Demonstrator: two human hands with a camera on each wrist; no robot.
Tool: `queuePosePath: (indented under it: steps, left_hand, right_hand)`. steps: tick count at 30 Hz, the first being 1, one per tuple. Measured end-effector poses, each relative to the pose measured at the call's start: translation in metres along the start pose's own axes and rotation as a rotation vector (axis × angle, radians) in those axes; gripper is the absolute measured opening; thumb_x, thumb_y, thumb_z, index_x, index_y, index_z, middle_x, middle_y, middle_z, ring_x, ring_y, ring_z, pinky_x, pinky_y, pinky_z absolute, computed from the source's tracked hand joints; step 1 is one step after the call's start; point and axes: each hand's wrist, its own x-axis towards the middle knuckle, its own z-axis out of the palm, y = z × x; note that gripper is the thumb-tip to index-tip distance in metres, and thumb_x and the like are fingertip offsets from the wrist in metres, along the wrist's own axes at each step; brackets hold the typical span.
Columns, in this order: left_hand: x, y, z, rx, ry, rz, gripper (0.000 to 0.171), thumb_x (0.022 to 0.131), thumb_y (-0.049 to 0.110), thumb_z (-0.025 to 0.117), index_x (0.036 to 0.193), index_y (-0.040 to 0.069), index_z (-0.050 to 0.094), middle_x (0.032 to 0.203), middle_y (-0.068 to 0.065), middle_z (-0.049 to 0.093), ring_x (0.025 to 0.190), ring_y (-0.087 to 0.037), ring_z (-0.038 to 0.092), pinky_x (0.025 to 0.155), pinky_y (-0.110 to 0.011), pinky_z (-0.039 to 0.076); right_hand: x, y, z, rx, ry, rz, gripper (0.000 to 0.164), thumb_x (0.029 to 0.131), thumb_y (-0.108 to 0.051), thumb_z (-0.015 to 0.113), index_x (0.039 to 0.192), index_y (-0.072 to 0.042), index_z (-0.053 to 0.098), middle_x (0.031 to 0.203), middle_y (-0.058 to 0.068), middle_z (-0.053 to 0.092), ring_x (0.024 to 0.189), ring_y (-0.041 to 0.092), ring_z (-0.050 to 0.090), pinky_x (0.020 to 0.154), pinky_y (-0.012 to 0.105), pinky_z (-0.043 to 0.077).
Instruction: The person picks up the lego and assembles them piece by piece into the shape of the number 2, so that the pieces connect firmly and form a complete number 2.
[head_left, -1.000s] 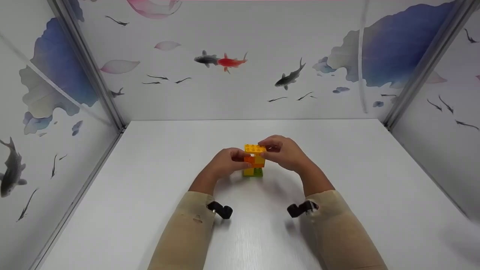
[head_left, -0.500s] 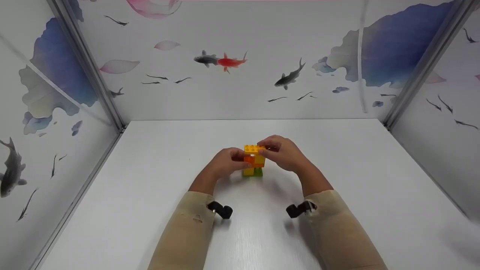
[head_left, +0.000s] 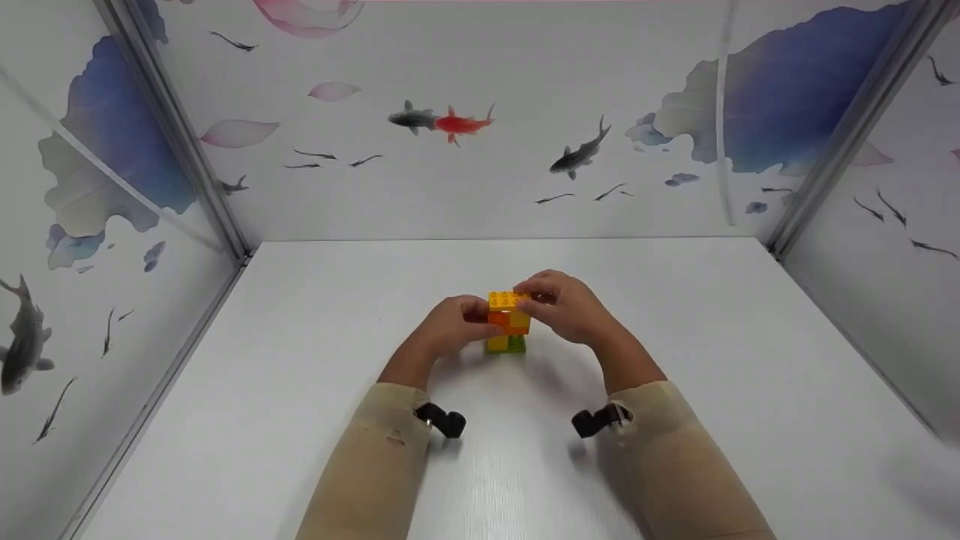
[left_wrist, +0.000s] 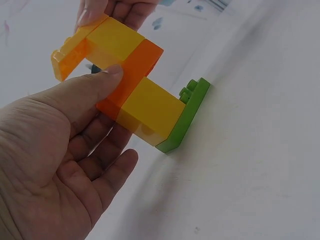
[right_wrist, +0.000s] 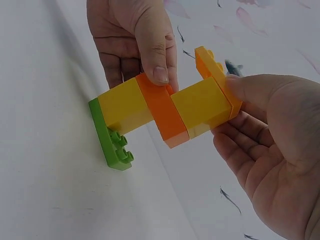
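A small tower of toy building bricks stands between the two hands on the white table. Its base is a green plate [right_wrist: 104, 135] with bare studs showing at one end. On the plate's left end sits a yellow brick [left_wrist: 152, 110], with an orange brick [left_wrist: 132, 75] across it. A second yellow brick [right_wrist: 202, 107] rests on the orange one's right end, topped by a yellow-orange plate [head_left: 504, 301] that overhangs leftward. My left hand [head_left: 454, 322] pinches the orange brick, thumb on its near face. My right hand [head_left: 566, 306] pinches the top plate's right end between thumb and fingers.
White table surface [head_left: 330, 450] lies all around the tower. A back wall [head_left: 480, 187] printed with fish and petals rises behind, with side walls left and right. A black wrist-camera mount [head_left: 442, 420] sticks out from the left sleeve, and a similar black mount [head_left: 596, 420] from the right.
The top plate has shifted slightly left and down with my right hand, and the gap under it looks smaller. My left hand and the lower bricks have stayed in place.
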Motion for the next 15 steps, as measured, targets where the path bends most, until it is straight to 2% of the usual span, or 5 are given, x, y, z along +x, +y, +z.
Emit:
queuePosePath:
  steps: [15]
  left_hand:
    - [-0.0003, 0.0035, -0.0016, 0.013, -0.002, -0.039, 0.033, 0.093, 0.037, 0.085, 0.122, 0.025, 0.072, 0.126, 0.004, 0.073, 0.120, -0.021, 0.064, 0.117, -0.042, 0.052]
  right_hand:
    - [-0.0004, -0.0014, 0.0013, 0.017, 0.007, 0.034, 0.026, 0.105, -0.030, 0.070, 0.130, -0.023, 0.075, 0.131, -0.001, 0.067, 0.122, 0.024, 0.063, 0.114, 0.043, 0.055]
